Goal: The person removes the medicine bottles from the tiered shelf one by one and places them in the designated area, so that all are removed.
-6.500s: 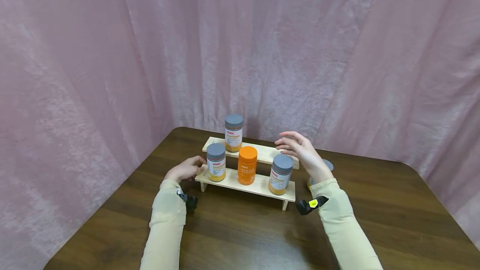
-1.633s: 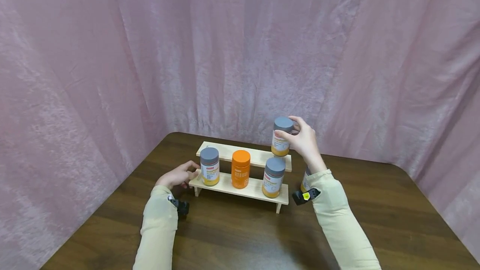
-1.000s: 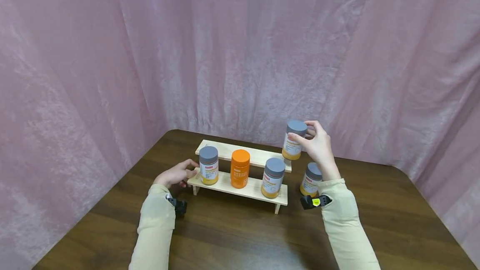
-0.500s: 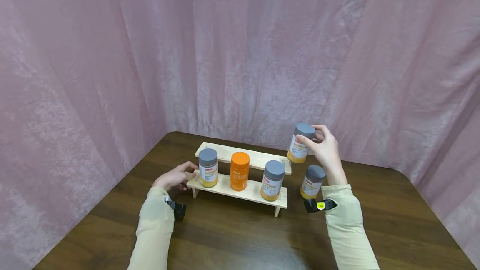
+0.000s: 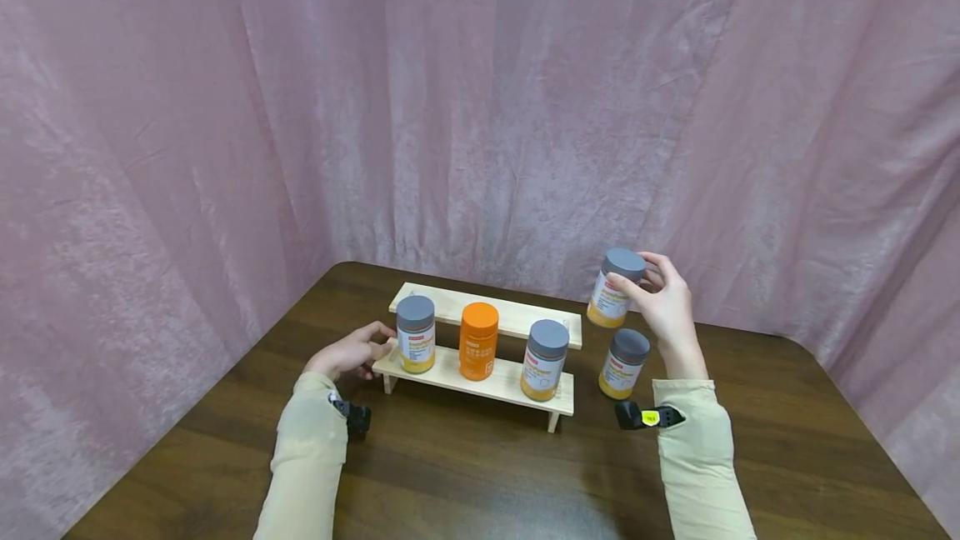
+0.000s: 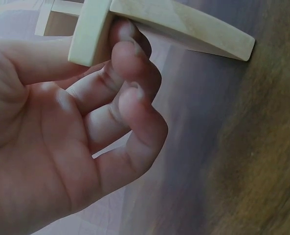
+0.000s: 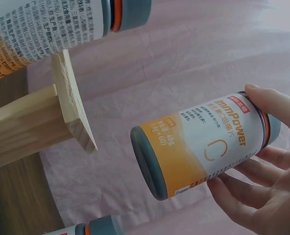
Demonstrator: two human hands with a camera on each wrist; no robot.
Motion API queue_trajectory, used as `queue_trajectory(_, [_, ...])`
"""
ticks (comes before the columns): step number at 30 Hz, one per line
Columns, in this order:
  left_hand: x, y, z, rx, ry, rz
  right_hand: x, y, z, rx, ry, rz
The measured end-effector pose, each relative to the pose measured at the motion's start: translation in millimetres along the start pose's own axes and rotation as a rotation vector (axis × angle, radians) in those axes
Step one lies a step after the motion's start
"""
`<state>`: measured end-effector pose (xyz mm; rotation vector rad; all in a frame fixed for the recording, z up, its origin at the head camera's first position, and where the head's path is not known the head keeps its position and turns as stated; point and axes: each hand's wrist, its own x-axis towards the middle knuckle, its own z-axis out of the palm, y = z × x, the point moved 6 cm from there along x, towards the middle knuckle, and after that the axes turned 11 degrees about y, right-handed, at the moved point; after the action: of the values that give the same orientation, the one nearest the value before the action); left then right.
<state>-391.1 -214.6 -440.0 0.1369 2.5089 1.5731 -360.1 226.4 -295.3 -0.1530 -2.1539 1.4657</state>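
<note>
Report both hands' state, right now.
Left hand: closed, gripping the end of the lower wooden shelf.
Right hand: closed, holding a grey-lidded jar in the air.

Three jars [image 5: 478, 342] block the free upper shelf [image 5: 517, 317] frontally.

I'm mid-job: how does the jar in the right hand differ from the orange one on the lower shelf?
The held jar has a blue-grey lid; the orange jar has an orange one.
The held jar has a white label above a yellow-orange base; the orange jar is orange with pale print.
The held jar is gripped aloft by the right hand; the orange jar stands on the lower shelf.
Both are lidded, cylindrical jars.
</note>
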Motion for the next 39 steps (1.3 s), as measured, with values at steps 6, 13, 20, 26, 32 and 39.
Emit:
queue_trajectory(6, [2.0,-0.1,1.3,0.021,0.018,0.013,-3.4,6.3,-5.8,-0.017,-0.002,-0.002])
queue_trajectory(13, [-3.0,-0.5,1.5,0.022,0.015,0.03,-8.0,12.5,0.0,-0.019,-0.047,-0.027])
queue_trajectory(20, [0.0,0.8,1.3,0.03,0.024,0.027,-12.2,11.5,-7.9,0.022,-0.072,-0.013])
queue_trajectory(26, [0.0,4.3,2.6,0.065,0.027,0.046,-15.1,16.0,-19.2,0.051,-0.048,0.016])
queue_trajectory(32, [1.5,3.0,1.1,0.078,0.032,0.044,-15.5,20.7,-26.5,0.05,0.002,-0.009])
queue_trajectory(39, [0.4,3.4,3.0,0.106,0.027,0.032,-16.6,32.9,-36.6,0.073,0.068,0.011])
